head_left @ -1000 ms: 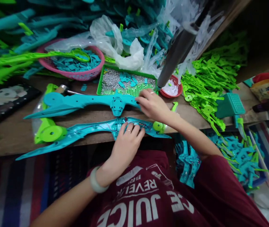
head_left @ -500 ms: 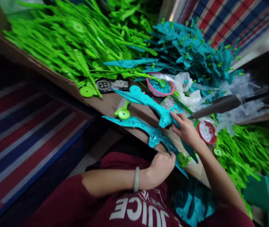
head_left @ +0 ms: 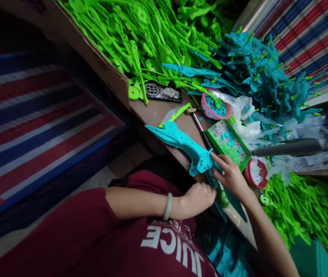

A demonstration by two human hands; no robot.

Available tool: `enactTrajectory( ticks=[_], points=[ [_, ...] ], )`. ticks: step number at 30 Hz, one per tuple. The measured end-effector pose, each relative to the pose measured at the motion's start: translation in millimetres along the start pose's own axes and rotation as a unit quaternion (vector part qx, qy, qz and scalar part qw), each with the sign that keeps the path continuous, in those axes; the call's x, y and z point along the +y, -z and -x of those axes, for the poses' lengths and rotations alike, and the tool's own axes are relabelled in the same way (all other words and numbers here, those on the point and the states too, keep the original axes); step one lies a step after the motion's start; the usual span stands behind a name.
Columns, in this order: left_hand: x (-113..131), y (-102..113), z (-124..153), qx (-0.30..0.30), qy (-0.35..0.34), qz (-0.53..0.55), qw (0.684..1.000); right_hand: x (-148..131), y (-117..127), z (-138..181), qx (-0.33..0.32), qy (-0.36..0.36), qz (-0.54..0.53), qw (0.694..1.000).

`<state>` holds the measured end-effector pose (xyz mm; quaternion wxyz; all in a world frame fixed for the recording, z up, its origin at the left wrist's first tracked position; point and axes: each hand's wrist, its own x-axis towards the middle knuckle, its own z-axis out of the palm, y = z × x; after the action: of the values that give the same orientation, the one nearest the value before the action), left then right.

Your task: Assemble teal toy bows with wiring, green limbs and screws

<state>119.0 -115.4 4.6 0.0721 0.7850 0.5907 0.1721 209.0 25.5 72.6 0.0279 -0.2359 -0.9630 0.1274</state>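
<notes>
A long teal plastic toy bow (head_left: 187, 146) lies along the near edge of a wooden bench (head_left: 158, 113); two halves seem laid one on the other. My left hand (head_left: 200, 196) is closed round the bow's near edge below its middle. My right hand (head_left: 231, 177) rests on top just right of the middle, fingers curled on the teal shell. A green wheel (head_left: 223, 198) sits between my hands. A hammer (head_left: 200, 125) lies just behind the bow.
A green tray (head_left: 227, 144) of small screws and teal bits, a pink basket (head_left: 214, 107) and a red basket (head_left: 254, 173) stand behind. Heaps of green parts (head_left: 152, 34) and teal parts (head_left: 264, 77) surround them. A dark tube (head_left: 290, 148) reaches in from the right.
The view has swung left and tilted. The far teal half has come onto the near one. My left hand went from resting on the middle to gripping the near edge.
</notes>
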Motion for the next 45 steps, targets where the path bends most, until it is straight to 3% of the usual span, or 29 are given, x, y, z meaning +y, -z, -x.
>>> enactTrajectory(
  ticks=[4, 8, 12, 18, 24, 31, 35, 38, 40, 43, 45],
  points=[
    [-3, 3, 2, 0.002, -0.004, -0.01, 1.0, -5, 3, -3, -0.009, -0.005, 0.0, 1.0],
    [-10, 7, 10, -0.013, -0.033, -0.01, 0.999, -16, -1, -8, -0.067, -0.036, 0.006, 0.997],
    [-21, 3, 3, -0.023, -0.07, -0.003, 0.997, -1, -9, -14, -0.111, -0.051, -0.05, 0.991],
    [-19, -1, 3, -0.015, -0.077, 0.015, 0.997, 16, -22, -12, -0.09, -0.083, -0.13, 0.984],
    [-30, -17, 5, 0.046, -0.099, 0.087, 0.99, 26, -35, -7, -0.045, -0.072, -0.216, 0.973],
    [-37, -42, 8, 0.171, -0.125, 0.139, 0.967, 20, -37, -2, -0.025, -0.057, -0.165, 0.984],
    [-47, -21, 12, 0.217, -0.189, 0.11, 0.951, 16, -39, 3, -0.008, -0.029, -0.136, 0.99],
    [-79, 14, 23, 0.304, -0.24, 0.073, 0.919, 13, -39, 10, -0.001, -0.017, -0.123, 0.992],
    [-108, 39, 32, 0.333, -0.202, 0.019, 0.921, 15, -38, 16, -0.003, -0.004, -0.111, 0.994],
    [-150, 66, 44, 0.233, -0.103, -0.074, 0.964, 24, -35, 24, -0.023, 0.012, -0.083, 0.996],
    [-172, 73, 51, 0.158, -0.078, -0.099, 0.979, 31, -32, 30, -0.037, 0.018, -0.075, 0.996]
  ],
)
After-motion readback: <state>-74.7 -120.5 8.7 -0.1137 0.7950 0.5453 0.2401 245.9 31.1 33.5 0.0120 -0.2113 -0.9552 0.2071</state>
